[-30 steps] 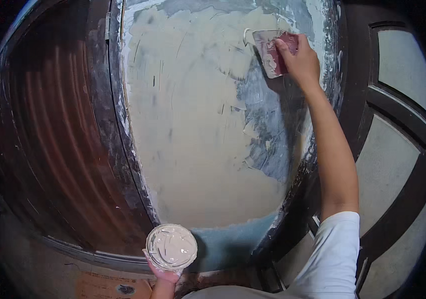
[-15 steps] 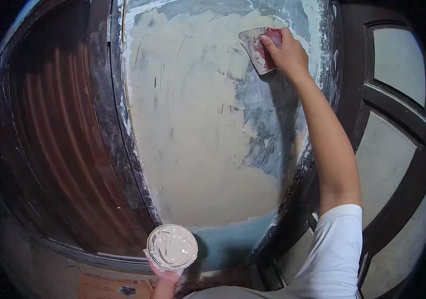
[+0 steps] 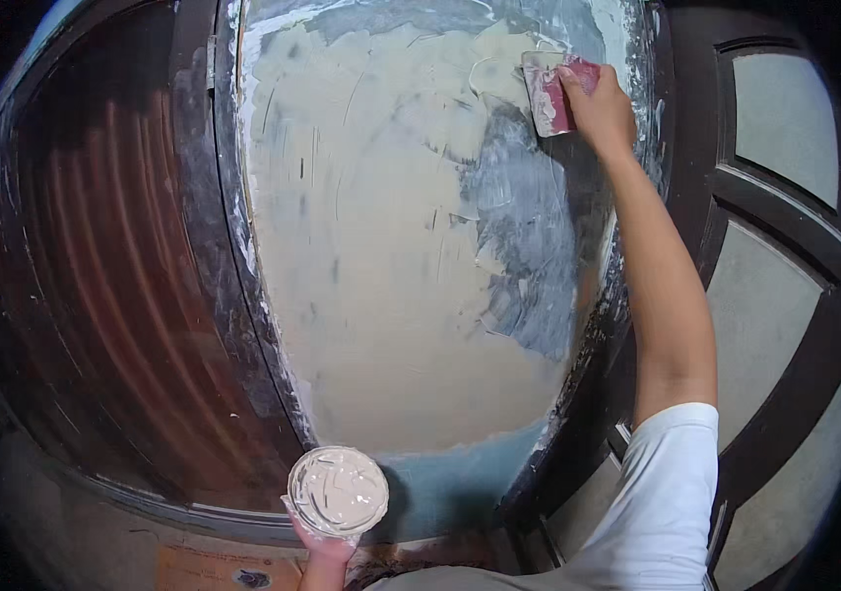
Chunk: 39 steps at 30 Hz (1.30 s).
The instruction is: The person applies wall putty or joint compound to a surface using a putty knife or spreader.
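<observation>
My right hand (image 3: pixel 600 110) grips a red putty spreader (image 3: pixel 555 103), smeared with pale putty, against the upper right of the wall panel (image 3: pixel 371 246). Cream putty coats most of that panel; a bluish-grey patch (image 3: pixel 529 227) shows below and left of the spreader. At the bottom, my left hand (image 3: pixel 325 542) holds up a round tub (image 3: pixel 338 491) of cream putty from below. Its fingers are partly hidden under the tub, and some putty is smeared on them.
Left of the panel stands a dark brown wooden door or shutter (image 3: pixel 115 276). On the right is a dark frame with pale panes (image 3: pixel 765 325). A strip of bare blue-green wall (image 3: pixel 460 483) runs along the panel's bottom. Flattened cardboard (image 3: pixel 214 569) lies on the floor at lower left.
My right hand has slid the spreader to the right and turned it more upright, leaving fresh putty marks near the top. My left hand and the tub are nearly still.
</observation>
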Available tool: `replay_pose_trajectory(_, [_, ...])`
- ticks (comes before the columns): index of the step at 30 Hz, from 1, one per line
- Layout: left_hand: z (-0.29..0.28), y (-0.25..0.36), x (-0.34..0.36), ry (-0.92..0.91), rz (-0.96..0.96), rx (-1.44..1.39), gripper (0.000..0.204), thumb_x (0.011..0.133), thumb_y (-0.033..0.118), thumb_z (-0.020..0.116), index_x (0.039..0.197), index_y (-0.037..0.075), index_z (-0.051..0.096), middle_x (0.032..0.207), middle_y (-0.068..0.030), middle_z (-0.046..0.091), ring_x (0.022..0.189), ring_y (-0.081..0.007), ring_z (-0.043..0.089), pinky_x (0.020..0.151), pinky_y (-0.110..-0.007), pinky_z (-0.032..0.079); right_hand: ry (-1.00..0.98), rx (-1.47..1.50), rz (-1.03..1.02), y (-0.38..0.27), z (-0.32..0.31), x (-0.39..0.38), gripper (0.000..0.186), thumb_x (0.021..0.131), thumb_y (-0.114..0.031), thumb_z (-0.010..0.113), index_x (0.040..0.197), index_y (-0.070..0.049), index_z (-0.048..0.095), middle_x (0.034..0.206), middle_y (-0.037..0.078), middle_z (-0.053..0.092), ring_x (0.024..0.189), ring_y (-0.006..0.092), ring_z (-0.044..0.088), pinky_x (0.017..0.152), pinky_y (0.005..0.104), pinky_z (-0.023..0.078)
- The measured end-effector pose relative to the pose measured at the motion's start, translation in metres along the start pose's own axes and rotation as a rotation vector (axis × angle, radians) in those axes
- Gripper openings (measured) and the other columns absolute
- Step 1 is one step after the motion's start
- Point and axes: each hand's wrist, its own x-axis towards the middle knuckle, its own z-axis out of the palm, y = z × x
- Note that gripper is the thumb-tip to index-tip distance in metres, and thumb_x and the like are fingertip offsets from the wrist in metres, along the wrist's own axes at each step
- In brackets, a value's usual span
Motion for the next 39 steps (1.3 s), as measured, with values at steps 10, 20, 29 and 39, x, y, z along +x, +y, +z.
replay_pose_trajectory(10, [0.015,-0.004,0.004,0.056,-0.028,-0.066,0.075,0.092,0.066,0.037,0.148,0.016,0.04,0.155,-0.0124,0.036,0.139,-0.0396,0.036,0.112,-0.063,0.028,0.014,0.04,-0.055,0.009,0.004,0.012,0.067,0.085,-0.064,0.058,0.119,-0.007,0.056,0.104,0.023,0.069,0.098,0.0422,0.066,0.083,0.0494,0.051])
replay_pose_trajectory(20, [0.005,-0.01,0.008,-0.009,-0.03,0.059,0.077,0.092,0.066,0.039,0.15,0.015,0.036,0.156,-0.0129,0.033,0.14,-0.0393,0.035,0.113,-0.061,0.029,-0.063,0.094,0.016,0.042,0.031,0.013,0.071,0.084,-0.064,0.06,0.119,-0.002,0.056,0.11,0.027,0.066,0.104,0.0444,0.063,0.087,0.0495,0.05])
replay_pose_trajectory(29, [0.02,-0.001,0.004,-0.029,-0.036,0.156,0.075,0.092,0.067,0.037,0.149,0.017,0.039,0.154,-0.0108,0.037,0.138,-0.0382,0.037,0.113,-0.059,0.03,0.158,0.07,0.111,0.091,0.008,0.012,0.069,0.085,-0.058,0.063,0.119,0.001,0.056,0.112,0.031,0.064,0.106,0.0467,0.062,0.091,0.0493,0.048])
replay_pose_trajectory(39, [0.018,0.004,0.002,-0.067,-0.074,0.259,0.081,0.089,0.07,0.041,0.15,0.017,0.037,0.156,-0.0126,0.033,0.14,-0.0401,0.035,0.111,-0.064,0.028,-0.015,0.175,-0.298,-0.018,0.005,-0.023,0.054,0.088,-0.057,0.06,0.109,-0.007,0.055,0.095,0.021,0.07,0.09,0.0415,0.067,0.076,0.0485,0.051])
